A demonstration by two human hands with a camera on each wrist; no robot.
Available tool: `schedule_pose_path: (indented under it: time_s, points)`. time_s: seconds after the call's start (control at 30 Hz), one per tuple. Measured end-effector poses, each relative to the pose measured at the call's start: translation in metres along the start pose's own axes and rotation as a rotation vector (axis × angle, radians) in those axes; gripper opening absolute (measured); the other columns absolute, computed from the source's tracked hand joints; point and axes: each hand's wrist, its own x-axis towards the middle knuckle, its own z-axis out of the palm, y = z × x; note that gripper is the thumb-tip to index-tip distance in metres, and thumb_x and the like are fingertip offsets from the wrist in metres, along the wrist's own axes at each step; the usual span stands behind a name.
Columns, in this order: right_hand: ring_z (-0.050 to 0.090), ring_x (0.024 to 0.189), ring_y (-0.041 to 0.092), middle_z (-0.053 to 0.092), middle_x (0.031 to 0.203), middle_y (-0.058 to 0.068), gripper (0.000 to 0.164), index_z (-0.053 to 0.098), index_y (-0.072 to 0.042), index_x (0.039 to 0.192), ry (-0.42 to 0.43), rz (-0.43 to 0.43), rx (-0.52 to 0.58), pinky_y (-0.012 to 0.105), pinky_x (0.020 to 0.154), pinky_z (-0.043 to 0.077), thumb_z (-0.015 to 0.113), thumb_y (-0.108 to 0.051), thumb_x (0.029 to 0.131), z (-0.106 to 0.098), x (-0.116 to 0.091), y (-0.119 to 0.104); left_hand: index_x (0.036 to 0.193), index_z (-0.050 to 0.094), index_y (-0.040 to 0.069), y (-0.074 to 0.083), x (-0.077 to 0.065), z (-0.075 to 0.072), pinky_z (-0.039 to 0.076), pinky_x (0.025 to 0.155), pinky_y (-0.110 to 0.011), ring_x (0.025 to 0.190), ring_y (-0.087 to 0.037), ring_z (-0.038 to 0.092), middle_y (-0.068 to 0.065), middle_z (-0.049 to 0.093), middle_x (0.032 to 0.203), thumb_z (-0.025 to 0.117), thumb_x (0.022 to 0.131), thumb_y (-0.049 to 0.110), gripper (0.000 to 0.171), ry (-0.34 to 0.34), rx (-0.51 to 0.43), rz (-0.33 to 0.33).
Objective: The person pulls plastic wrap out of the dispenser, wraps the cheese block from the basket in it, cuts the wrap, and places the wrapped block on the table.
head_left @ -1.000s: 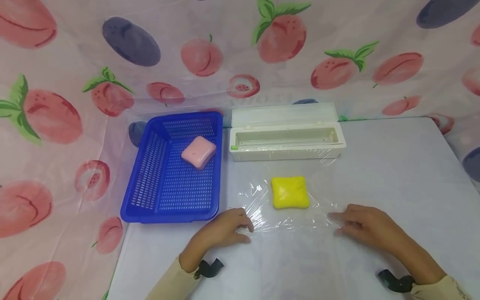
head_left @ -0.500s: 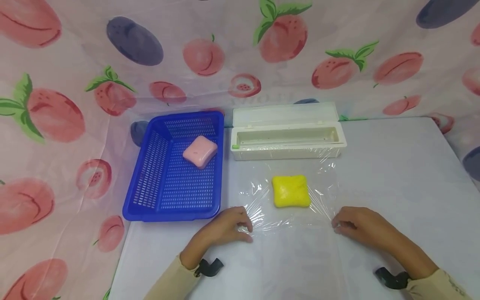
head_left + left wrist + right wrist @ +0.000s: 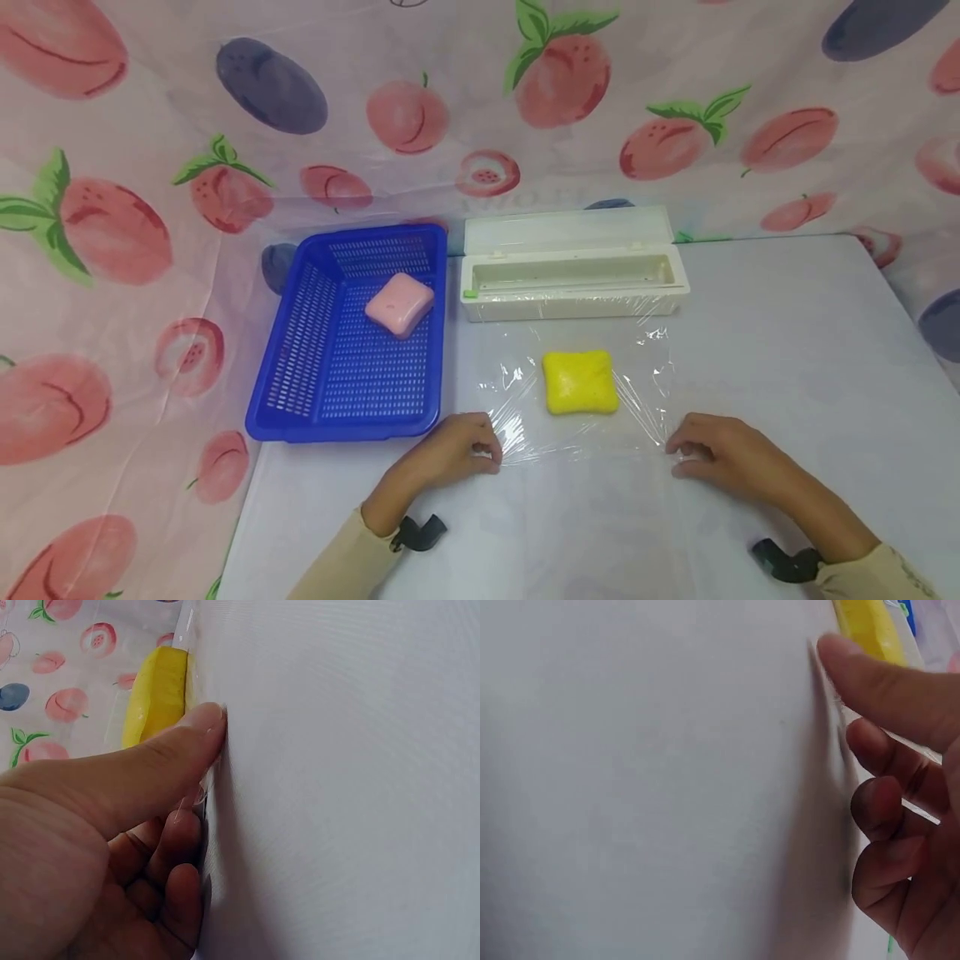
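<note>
A yellow pillow-shaped bar, like soap (image 3: 581,382), lies on a clear sheet of plastic wrap (image 3: 525,433) in the middle of the table. The sheet runs back to the white wrap dispenser (image 3: 573,306), whose lid stands raised. My left hand (image 3: 457,450) pinches the sheet's near left corner between thumb and fingers. At the near right corner, my right hand (image 3: 723,450) has its fingers curled on the film, and creases run from the bar toward its fingertips. The exact pinch is partly hidden behind the thumb (image 3: 877,682) in the right wrist view.
Left of the dispenser sits a blue perforated basket (image 3: 343,427) holding a pink bar of the same shape (image 3: 401,305). A fruit-patterned sheet (image 3: 337,75) hangs behind and to the left of the white-covered table (image 3: 795,333). Black wrist mounts (image 3: 422,534) are on both wrists.
My right hand has come to the wrap's near right corner and its fingers have closed in, drawing the film taut there. The left thumb has closed toward the fingers. The yellow bar stays put.
</note>
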Motion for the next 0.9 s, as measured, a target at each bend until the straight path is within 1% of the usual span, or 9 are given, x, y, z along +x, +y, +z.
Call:
schedule_pose_path:
  time_s: [0.07,0.17,0.27,0.4,0.47,0.57,0.67,0.77,0.9]
  points:
    - [0.053,0.080,-0.005,0.062,0.088,-0.024,0.021,0.074,-0.032,0.095,-0.009,0.021,-0.021,0.022,0.072,0.053,0.086,-0.024,0.080,0.001,0.001,-0.001,0.089,0.075,0.023,0.000,0.001,0.000,0.052,0.081,-0.019,0.084,-0.002,0.056,0.014,0.058,0.085,0.080,0.089,0.017,0.008,0.005,-0.005,-0.003]
    - [0.056,0.081,-0.004,0.063,0.087,-0.024,0.018,0.074,-0.032,0.091,0.028,0.009,-0.065,0.025,0.074,0.055,0.084,-0.021,0.083,0.002,0.002,-0.003,0.088,0.074,0.021,-0.001,0.001,0.000,0.051,0.079,-0.020,0.082,-0.002,0.055,0.013,0.058,0.086,0.079,0.090,0.017,0.007,0.010,0.000,0.006]
    - [0.057,0.082,-0.004,0.062,0.088,-0.025,0.019,0.073,-0.032,0.089,0.091,-0.032,-0.103,0.028,0.074,0.056,0.083,-0.017,0.083,0.003,0.001,-0.004,0.089,0.071,0.017,-0.001,0.000,0.000,0.051,0.080,-0.022,0.084,-0.005,0.056,0.010,0.060,0.088,0.076,0.092,0.015,0.006,0.025,0.022,0.049]
    - [0.060,0.085,-0.001,0.062,0.093,-0.023,0.024,0.071,-0.033,0.088,0.163,-0.065,-0.127,0.029,0.076,0.057,0.084,-0.014,0.082,0.004,0.000,-0.004,0.093,0.067,0.014,0.003,-0.005,0.002,0.050,0.083,-0.025,0.087,-0.008,0.056,0.005,0.061,0.090,0.071,0.095,0.012,0.004,0.079,0.050,0.095]
    - [0.062,0.089,0.003,0.063,0.097,-0.021,0.026,0.071,-0.034,0.088,0.179,-0.069,-0.133,0.031,0.078,0.058,0.084,-0.012,0.082,0.003,-0.001,-0.004,0.094,0.066,0.014,0.007,-0.008,0.003,0.050,0.083,-0.026,0.087,-0.009,0.055,0.005,0.061,0.091,0.069,0.097,0.012,0.004,0.120,0.061,0.096]
    - [0.067,0.095,0.011,0.068,0.102,-0.017,0.026,0.071,-0.032,0.093,0.191,-0.055,-0.132,0.037,0.083,0.059,0.082,-0.010,0.084,-0.001,-0.002,-0.005,0.097,0.064,0.013,0.015,-0.011,0.003,0.051,0.082,-0.027,0.087,-0.009,0.055,0.006,0.061,0.091,0.067,0.098,0.013,0.003,0.186,0.079,0.070]
    - [0.069,0.098,0.018,0.073,0.104,-0.009,0.021,0.071,-0.027,0.098,0.172,-0.016,-0.105,0.043,0.086,0.059,0.078,-0.010,0.088,-0.006,-0.002,-0.007,0.100,0.063,0.012,0.022,-0.011,0.002,0.051,0.080,-0.027,0.086,-0.011,0.054,0.005,0.061,0.092,0.065,0.100,0.014,0.003,0.264,0.077,0.031]
    - [0.071,0.098,0.022,0.075,0.104,-0.004,0.017,0.071,-0.022,0.101,0.184,0.009,-0.093,0.047,0.086,0.059,0.076,-0.010,0.090,-0.010,0.000,-0.009,0.102,0.062,0.012,0.026,-0.009,0.001,0.052,0.079,-0.028,0.085,-0.011,0.054,0.004,0.060,0.092,0.063,0.101,0.015,0.003,0.339,0.058,0.004]
    - [0.071,0.094,0.023,0.076,0.100,0.000,0.017,0.070,-0.018,0.100,0.263,-0.011,-0.112,0.048,0.083,0.060,0.078,-0.008,0.088,-0.012,0.004,-0.010,0.100,0.059,0.009,0.028,-0.003,0.003,0.051,0.077,-0.027,0.083,-0.012,0.054,0.002,0.059,0.089,0.059,0.103,0.014,0.005,0.447,0.051,-0.005]
